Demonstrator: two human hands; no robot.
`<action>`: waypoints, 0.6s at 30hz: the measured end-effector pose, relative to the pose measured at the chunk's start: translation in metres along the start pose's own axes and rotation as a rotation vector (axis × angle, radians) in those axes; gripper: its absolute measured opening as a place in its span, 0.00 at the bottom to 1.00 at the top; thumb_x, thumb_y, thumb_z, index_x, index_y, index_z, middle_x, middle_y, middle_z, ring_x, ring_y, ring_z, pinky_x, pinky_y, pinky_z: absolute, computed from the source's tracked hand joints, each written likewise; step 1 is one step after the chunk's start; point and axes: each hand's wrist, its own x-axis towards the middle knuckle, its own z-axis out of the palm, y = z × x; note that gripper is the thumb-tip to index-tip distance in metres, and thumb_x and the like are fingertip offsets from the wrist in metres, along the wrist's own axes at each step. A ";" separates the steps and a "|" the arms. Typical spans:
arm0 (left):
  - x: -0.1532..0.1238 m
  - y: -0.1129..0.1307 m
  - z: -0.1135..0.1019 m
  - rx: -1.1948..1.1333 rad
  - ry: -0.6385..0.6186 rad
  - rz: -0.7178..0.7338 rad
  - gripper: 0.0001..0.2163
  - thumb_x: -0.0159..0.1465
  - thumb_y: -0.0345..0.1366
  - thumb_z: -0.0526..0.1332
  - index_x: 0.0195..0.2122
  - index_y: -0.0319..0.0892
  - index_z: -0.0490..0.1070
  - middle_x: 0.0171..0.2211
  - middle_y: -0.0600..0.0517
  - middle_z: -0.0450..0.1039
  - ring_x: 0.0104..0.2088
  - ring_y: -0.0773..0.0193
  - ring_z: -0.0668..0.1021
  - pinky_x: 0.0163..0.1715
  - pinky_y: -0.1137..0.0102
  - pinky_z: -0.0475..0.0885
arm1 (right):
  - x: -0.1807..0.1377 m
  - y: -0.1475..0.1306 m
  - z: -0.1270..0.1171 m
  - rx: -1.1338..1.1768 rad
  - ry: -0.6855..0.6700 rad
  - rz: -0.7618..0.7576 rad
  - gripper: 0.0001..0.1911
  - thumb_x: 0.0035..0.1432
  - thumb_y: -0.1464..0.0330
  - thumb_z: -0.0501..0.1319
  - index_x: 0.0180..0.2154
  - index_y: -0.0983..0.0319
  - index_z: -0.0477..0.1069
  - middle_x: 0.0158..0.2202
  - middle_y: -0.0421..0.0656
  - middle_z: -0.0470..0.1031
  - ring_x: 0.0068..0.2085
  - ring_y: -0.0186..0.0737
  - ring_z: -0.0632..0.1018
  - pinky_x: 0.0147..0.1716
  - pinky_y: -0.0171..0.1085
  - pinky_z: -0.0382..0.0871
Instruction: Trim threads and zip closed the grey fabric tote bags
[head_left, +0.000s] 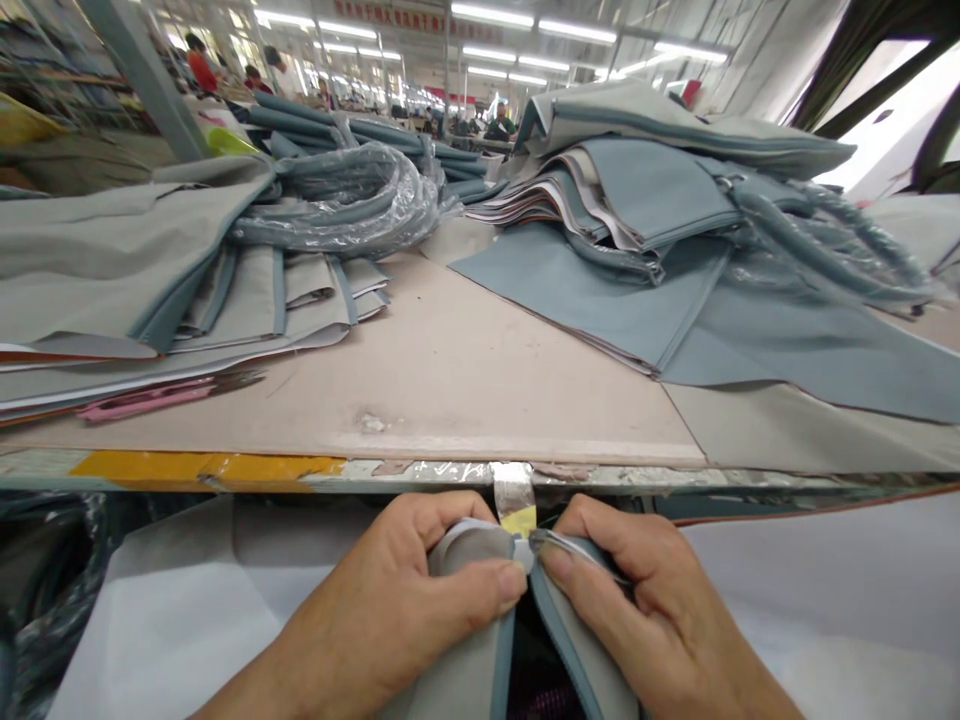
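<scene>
At the table's front edge, my left hand (pixel 420 590) pinches a grey fabric panel (pixel 465 660) with blue-grey edging, thumb on top. Facing it, my right hand (pixel 637 590) grips a matching grey panel (pixel 581 640), also edged in blue-grey. The two edges come close together between my thumbs and spread apart toward me, leaving a dark gap. Right at the meeting point, a metal strip with yellow tape (pixel 517 515) sticks out from the table edge. Whether the edges are joined there is too small to tell.
Pink-handled snips (pixel 150 398) lie on the table (pixel 465 370) at the left. Stacked grey panels (pixel 97 260) and plastic-wrapped blue-grey tubing (pixel 352 195) sit behind them. Blue-grey pieces (pixel 660 200) are piled at the right. Yellow tape (pixel 210 468) covers part of the front edge. Several people work far back.
</scene>
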 end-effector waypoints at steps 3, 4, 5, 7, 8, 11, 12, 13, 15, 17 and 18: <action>0.001 -0.004 0.000 -0.173 -0.082 -0.037 0.19 0.56 0.51 0.69 0.31 0.41 0.65 0.24 0.57 0.62 0.23 0.71 0.62 0.24 0.75 0.57 | 0.001 0.000 0.000 0.003 -0.011 0.014 0.18 0.69 0.63 0.53 0.25 0.62 0.64 0.22 0.36 0.65 0.25 0.30 0.67 0.25 0.31 0.58; 0.001 -0.006 0.001 -0.234 -0.097 -0.042 0.20 0.55 0.52 0.70 0.31 0.41 0.65 0.24 0.57 0.63 0.23 0.72 0.62 0.25 0.75 0.57 | 0.001 0.000 0.000 -0.003 -0.004 0.007 0.18 0.69 0.63 0.53 0.25 0.62 0.64 0.22 0.36 0.65 0.25 0.30 0.67 0.25 0.31 0.58; 0.001 -0.008 0.002 -0.279 -0.092 -0.047 0.21 0.53 0.52 0.71 0.31 0.41 0.65 0.24 0.57 0.63 0.23 0.72 0.63 0.25 0.75 0.57 | 0.001 0.000 0.001 -0.012 0.006 -0.002 0.19 0.68 0.63 0.53 0.25 0.62 0.64 0.22 0.37 0.65 0.24 0.30 0.67 0.25 0.31 0.58; 0.001 -0.010 0.004 -0.333 -0.040 -0.065 0.23 0.50 0.51 0.74 0.29 0.41 0.65 0.23 0.57 0.64 0.23 0.72 0.64 0.25 0.75 0.57 | 0.001 -0.002 0.001 -0.023 0.026 -0.029 0.18 0.68 0.64 0.53 0.25 0.62 0.64 0.22 0.37 0.65 0.24 0.30 0.67 0.25 0.32 0.58; 0.001 -0.010 0.005 -0.350 -0.011 -0.080 0.23 0.48 0.50 0.75 0.29 0.40 0.65 0.22 0.57 0.65 0.22 0.72 0.64 0.24 0.75 0.57 | 0.001 -0.002 0.001 -0.023 0.031 -0.036 0.18 0.68 0.64 0.53 0.25 0.62 0.64 0.22 0.37 0.66 0.24 0.30 0.67 0.25 0.32 0.58; 0.002 -0.009 0.009 -0.430 0.065 -0.108 0.21 0.45 0.46 0.76 0.26 0.39 0.66 0.20 0.57 0.66 0.20 0.73 0.65 0.22 0.77 0.57 | 0.003 -0.005 -0.001 0.003 0.013 -0.041 0.17 0.67 0.65 0.53 0.26 0.62 0.64 0.22 0.36 0.66 0.25 0.29 0.67 0.25 0.30 0.59; 0.002 -0.009 0.010 -0.455 0.078 -0.105 0.21 0.44 0.44 0.76 0.25 0.39 0.67 0.19 0.58 0.66 0.20 0.73 0.64 0.21 0.77 0.56 | 0.004 -0.006 -0.002 0.010 0.007 -0.048 0.16 0.67 0.66 0.53 0.26 0.62 0.64 0.22 0.36 0.66 0.25 0.29 0.67 0.25 0.30 0.59; 0.002 -0.009 0.010 -0.476 0.088 -0.101 0.20 0.44 0.43 0.76 0.24 0.39 0.67 0.18 0.58 0.66 0.19 0.74 0.65 0.21 0.78 0.56 | 0.005 -0.007 -0.002 0.012 0.002 -0.053 0.16 0.67 0.66 0.53 0.26 0.62 0.64 0.22 0.35 0.66 0.25 0.29 0.67 0.25 0.29 0.59; 0.002 -0.008 0.012 -0.507 0.096 -0.095 0.18 0.43 0.40 0.76 0.23 0.38 0.68 0.17 0.57 0.66 0.19 0.74 0.65 0.21 0.78 0.56 | 0.006 -0.007 -0.004 0.008 -0.002 -0.064 0.16 0.66 0.68 0.54 0.25 0.62 0.64 0.21 0.35 0.64 0.24 0.28 0.66 0.25 0.29 0.57; 0.002 -0.009 0.012 -0.523 0.090 -0.097 0.17 0.42 0.39 0.76 0.23 0.38 0.69 0.17 0.57 0.67 0.19 0.74 0.66 0.20 0.78 0.56 | 0.006 -0.007 -0.004 -0.002 -0.004 -0.067 0.15 0.66 0.68 0.54 0.24 0.62 0.63 0.21 0.34 0.63 0.24 0.28 0.65 0.24 0.29 0.57; 0.002 -0.009 0.012 -0.525 0.088 -0.097 0.16 0.42 0.38 0.76 0.23 0.38 0.70 0.17 0.57 0.67 0.19 0.74 0.66 0.20 0.78 0.56 | 0.006 -0.007 -0.005 -0.009 -0.009 -0.063 0.15 0.66 0.69 0.54 0.25 0.63 0.63 0.21 0.34 0.63 0.24 0.27 0.64 0.24 0.29 0.56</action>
